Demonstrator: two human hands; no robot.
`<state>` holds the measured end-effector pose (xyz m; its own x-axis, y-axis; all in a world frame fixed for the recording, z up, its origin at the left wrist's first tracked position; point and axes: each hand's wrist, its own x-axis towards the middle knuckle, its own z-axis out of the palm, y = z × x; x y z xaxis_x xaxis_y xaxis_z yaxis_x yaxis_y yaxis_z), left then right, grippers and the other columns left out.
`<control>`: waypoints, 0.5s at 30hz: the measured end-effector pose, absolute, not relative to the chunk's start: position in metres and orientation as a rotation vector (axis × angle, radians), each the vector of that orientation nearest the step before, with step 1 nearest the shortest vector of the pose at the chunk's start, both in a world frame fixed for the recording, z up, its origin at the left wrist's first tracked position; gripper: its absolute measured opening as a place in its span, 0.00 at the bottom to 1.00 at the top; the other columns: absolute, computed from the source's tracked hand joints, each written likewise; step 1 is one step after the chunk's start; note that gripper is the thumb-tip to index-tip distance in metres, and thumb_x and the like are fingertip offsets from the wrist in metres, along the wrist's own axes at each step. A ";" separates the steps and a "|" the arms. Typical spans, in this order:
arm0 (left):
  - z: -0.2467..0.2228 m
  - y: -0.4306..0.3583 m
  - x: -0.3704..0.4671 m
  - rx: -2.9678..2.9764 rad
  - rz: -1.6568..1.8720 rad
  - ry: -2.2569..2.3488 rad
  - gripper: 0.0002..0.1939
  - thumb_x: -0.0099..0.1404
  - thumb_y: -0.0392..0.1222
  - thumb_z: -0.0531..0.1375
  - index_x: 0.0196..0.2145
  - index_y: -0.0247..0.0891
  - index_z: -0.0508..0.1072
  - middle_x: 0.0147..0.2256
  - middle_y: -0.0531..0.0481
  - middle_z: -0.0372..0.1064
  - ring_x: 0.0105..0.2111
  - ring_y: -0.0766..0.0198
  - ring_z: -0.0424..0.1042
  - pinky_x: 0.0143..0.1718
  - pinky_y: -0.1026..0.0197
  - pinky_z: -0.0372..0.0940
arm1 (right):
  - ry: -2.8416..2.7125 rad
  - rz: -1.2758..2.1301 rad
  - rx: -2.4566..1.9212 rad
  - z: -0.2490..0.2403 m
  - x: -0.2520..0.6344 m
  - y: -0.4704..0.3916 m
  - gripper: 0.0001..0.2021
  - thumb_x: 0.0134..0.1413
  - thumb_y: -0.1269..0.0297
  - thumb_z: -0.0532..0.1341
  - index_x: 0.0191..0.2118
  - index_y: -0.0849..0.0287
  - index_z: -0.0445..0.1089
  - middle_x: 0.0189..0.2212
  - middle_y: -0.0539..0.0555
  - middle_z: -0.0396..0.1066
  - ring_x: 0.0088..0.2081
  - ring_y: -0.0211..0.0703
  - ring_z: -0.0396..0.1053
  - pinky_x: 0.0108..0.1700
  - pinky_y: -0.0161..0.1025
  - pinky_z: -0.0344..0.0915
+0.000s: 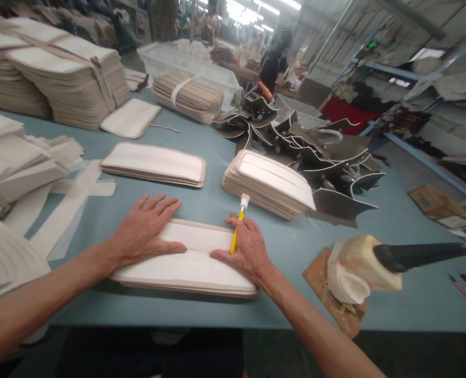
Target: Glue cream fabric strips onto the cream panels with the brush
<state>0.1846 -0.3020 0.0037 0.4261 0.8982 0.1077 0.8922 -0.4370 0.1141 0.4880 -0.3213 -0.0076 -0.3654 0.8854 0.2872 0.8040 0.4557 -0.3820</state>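
Note:
A short stack of white panels with beige edges (186, 274) lies near the table's front edge. My left hand (144, 231) rests on its left part, fingers spread and holding nothing. At the right part, my right hand (246, 244) presses on the top panel and holds a yellow brush (239, 231) between its fingers, bristles pointing away from me. The thumbs point towards each other across the panel. Behind lie a low stack of similar panels (154, 163) and, to its right, a taller stack (270, 181).
White strips (16, 163) and tall panel stacks (71, 68) fill the left. Dark folded pieces (311, 152) lie at the back right. A crusted white container (362, 268) with a black handle stands on a brown board (321, 275). A person (272, 65) is in the background.

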 end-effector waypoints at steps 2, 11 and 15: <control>0.003 -0.301 0.169 2.561 0.237 1.706 0.56 0.56 0.78 0.59 0.68 0.32 0.64 0.69 0.32 0.61 0.70 0.33 0.56 0.70 0.34 0.48 | -2.261 0.235 -1.416 -0.008 0.493 -0.323 0.41 0.41 0.47 0.80 0.58 0.60 0.67 0.63 0.67 0.70 0.57 0.64 0.69 0.63 0.60 0.62; -0.005 -0.300 0.127 2.171 0.228 1.691 0.61 0.52 0.78 0.61 0.71 0.31 0.59 0.69 0.31 0.59 0.68 0.35 0.60 0.70 0.40 0.54 | -2.263 0.245 -1.455 -0.019 0.519 -0.326 0.40 0.44 0.50 0.79 0.60 0.57 0.63 0.64 0.66 0.68 0.59 0.66 0.67 0.63 0.63 0.62; -0.009 -0.300 0.120 2.105 0.271 1.651 0.59 0.52 0.78 0.61 0.69 0.33 0.62 0.70 0.32 0.60 0.69 0.34 0.59 0.71 0.39 0.52 | -2.232 0.305 -1.480 -0.027 0.529 -0.326 0.40 0.46 0.49 0.77 0.61 0.57 0.63 0.64 0.65 0.67 0.60 0.66 0.66 0.63 0.63 0.62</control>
<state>0.1203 -0.3002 -0.0085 0.2649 0.9569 -0.1190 0.8689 -0.1833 0.4598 0.5289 -0.3265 -0.0266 -0.3286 0.9136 0.2395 0.8158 0.4024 -0.4154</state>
